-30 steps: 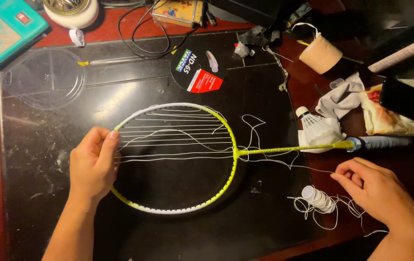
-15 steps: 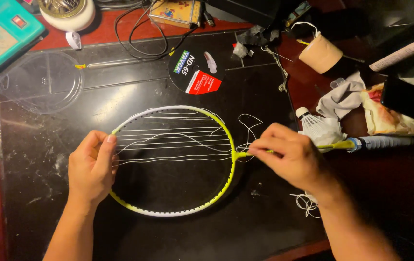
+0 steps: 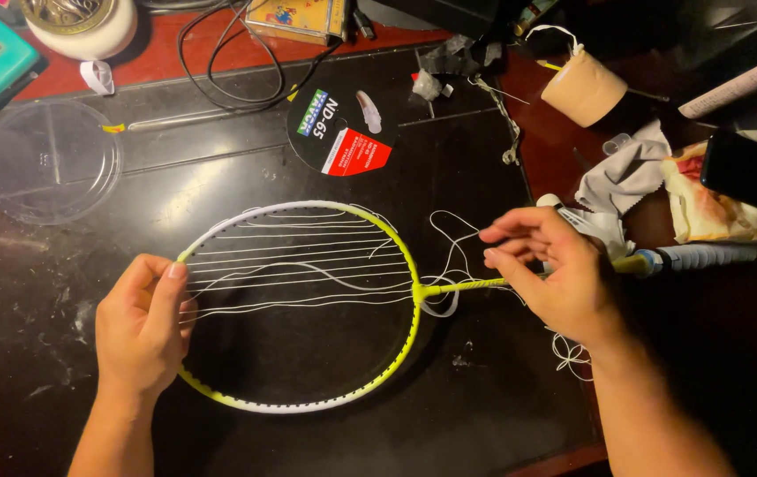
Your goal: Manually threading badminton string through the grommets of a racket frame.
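Black mat on a red desk, with a part-strung badminton racket lying flat on it.

Left hand is closed on the yellow-and-white frame's left side. Right hand is raised over the shaft, fingers pinched on loose white string. Round card label, clear plastic lid and tape roll lie farther off; grey cloth lies near the handle.

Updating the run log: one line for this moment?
left hand: grips yellow-white racket frame | right hand: pinches loose white string above yellow shaft
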